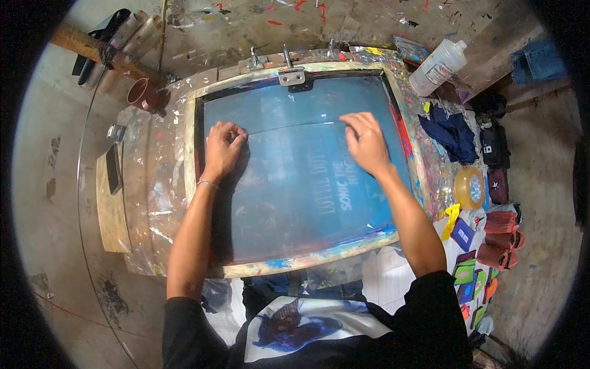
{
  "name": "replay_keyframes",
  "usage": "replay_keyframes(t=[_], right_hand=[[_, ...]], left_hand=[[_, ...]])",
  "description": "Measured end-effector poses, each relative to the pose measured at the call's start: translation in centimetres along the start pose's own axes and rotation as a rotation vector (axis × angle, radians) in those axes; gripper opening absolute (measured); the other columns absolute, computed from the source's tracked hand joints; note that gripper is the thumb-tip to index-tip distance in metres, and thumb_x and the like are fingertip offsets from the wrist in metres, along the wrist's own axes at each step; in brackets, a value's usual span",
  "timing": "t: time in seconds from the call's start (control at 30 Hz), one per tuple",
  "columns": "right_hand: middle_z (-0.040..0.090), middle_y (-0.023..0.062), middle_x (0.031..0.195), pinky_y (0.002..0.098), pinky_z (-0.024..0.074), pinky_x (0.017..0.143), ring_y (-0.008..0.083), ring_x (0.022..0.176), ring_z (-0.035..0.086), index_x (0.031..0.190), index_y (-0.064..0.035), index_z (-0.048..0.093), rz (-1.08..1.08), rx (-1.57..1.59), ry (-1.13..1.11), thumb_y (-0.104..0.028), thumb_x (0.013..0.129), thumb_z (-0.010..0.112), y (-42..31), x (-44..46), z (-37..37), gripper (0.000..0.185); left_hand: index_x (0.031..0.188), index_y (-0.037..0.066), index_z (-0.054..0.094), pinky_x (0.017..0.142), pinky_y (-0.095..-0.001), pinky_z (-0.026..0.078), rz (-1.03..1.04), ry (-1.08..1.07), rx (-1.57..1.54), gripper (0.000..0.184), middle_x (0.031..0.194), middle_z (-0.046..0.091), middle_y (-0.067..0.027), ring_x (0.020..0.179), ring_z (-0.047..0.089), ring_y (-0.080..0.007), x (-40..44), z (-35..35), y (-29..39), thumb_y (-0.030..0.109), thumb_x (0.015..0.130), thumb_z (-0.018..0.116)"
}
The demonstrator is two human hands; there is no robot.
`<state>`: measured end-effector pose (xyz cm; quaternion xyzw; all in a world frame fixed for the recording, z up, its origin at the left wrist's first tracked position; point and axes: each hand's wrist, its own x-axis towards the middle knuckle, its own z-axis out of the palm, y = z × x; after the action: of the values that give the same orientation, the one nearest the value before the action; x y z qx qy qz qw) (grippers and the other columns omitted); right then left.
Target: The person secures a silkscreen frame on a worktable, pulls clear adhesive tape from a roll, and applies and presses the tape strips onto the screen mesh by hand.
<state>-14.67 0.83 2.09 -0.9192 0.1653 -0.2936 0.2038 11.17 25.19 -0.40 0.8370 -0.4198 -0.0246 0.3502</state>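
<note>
A blue screen-printing screen (pixel 289 178) in a paint-stained wooden frame (pixel 295 266) lies in front of me, with faint lettering showing in its mesh. Over its upper half, a thin clear strip (pixel 295 127) that looks like tape is stretched between my hands. My left hand (pixel 224 144), with a bracelet at the wrist, pinches the strip's left end. At the other end, the fingertips and thumb of my right hand (pixel 367 140) are closed on it. Whether the strip touches the mesh, I cannot tell. A metal hinge clamp (pixel 292 77) grips the frame's far edge.
To the right are a roll of clear tape (pixel 469 188), a dark blue cloth (pixel 450 132), a translucent bottle (pixel 437 67) and several coloured pieces (pixel 468 277). At left stand a brown cup (pixel 142 94) and a wooden board (pixel 112 212) with a dark bar on it.
</note>
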Motion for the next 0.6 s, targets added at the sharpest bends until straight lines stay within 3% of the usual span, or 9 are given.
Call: replay_keyframes(t=[0.17,0.33,0.37,0.4,0.47,0.57,0.6], right_hand=[[0.068,0.0130,0.102,0.0430,0.0462,0.088,0.0318,0.102,0.059,0.101,-0.0033,0.070,0.059,-0.006,0.075,-0.006,0.081,0.064,1.3,0.2,-0.7,0.020],[0.067,0.0105,0.095,0.0424,0.0458,0.086,0.0315,0.096,0.060,0.092,-0.0035,0.069,0.079,-0.008,0.015,-0.010,0.080,0.069,-0.2,0.6,0.2,0.014],[0.066,0.0102,0.091,0.0426,0.0455,0.083,0.0315,0.093,0.059,0.088,-0.0040,0.067,0.073,-0.008,0.017,-0.014,0.080,0.071,-0.3,0.9,0.4,0.014],[0.064,0.0099,0.088,0.0428,0.0452,0.081,0.0314,0.090,0.058,0.084,-0.0045,0.066,0.064,-0.010,0.021,-0.018,0.080,0.074,-0.5,1.2,0.7,0.016],[0.063,0.0092,0.087,0.0426,0.0434,0.080,0.0305,0.088,0.057,0.081,-0.0054,0.063,0.091,-0.043,0.001,-0.025,0.079,0.076,-0.5,1.6,1.5,0.023],[0.060,0.0079,0.084,0.0417,0.0397,0.079,0.0289,0.087,0.054,0.078,-0.0070,0.059,0.108,-0.133,-0.022,-0.037,0.077,0.078,-1.0,1.8,3.1,0.035],[0.059,0.0073,0.082,0.0411,0.0377,0.079,0.0282,0.086,0.053,0.078,-0.0076,0.058,0.091,-0.188,-0.022,-0.042,0.076,0.079,-1.1,2.0,3.3,0.040]], left_hand=[[0.083,0.010,0.067,0.076,-0.0401,0.043,-0.010,0.005,0.005,0.014,0.084,0.058,-0.0091,0.084,0.055,-0.0275,0.1,0.3,-0.1,0.022,0.080,0.073],[0.092,0.009,0.065,0.082,-0.0425,0.041,-0.014,0.077,0.043,0.025,0.093,0.060,-0.0077,0.092,0.056,-0.0274,0.2,1.0,-0.1,0.026,0.076,0.073],[0.105,0.008,0.062,0.088,-0.0447,0.040,-0.080,0.018,0.063,0.036,0.104,0.058,-0.0094,0.101,0.054,-0.0294,0.4,1.1,0.0,0.025,0.075,0.074],[0.105,0.008,0.062,0.088,-0.0447,0.040,-0.081,0.018,0.066,0.036,0.104,0.058,-0.0094,0.101,0.054,-0.0294,0.2,1.2,1.0,0.025,0.075,0.074],[0.119,0.005,0.056,0.094,-0.0455,0.037,0.050,0.209,0.236,0.055,0.117,0.054,-0.0133,0.112,0.049,-0.0323,0.0,2.0,3.9,0.031,0.076,0.077],[0.132,-0.001,0.043,0.101,-0.0495,0.029,0.033,0.179,0.263,0.088,0.133,0.044,-0.0179,0.124,0.039,-0.0356,0.5,5.0,7.2,0.053,0.072,0.079],[0.132,-0.001,0.043,0.101,-0.0495,0.029,0.030,0.183,0.262,0.088,0.133,0.044,-0.0179,0.124,0.039,-0.0356,0.4,5.6,7.4,0.053,0.072,0.079]])
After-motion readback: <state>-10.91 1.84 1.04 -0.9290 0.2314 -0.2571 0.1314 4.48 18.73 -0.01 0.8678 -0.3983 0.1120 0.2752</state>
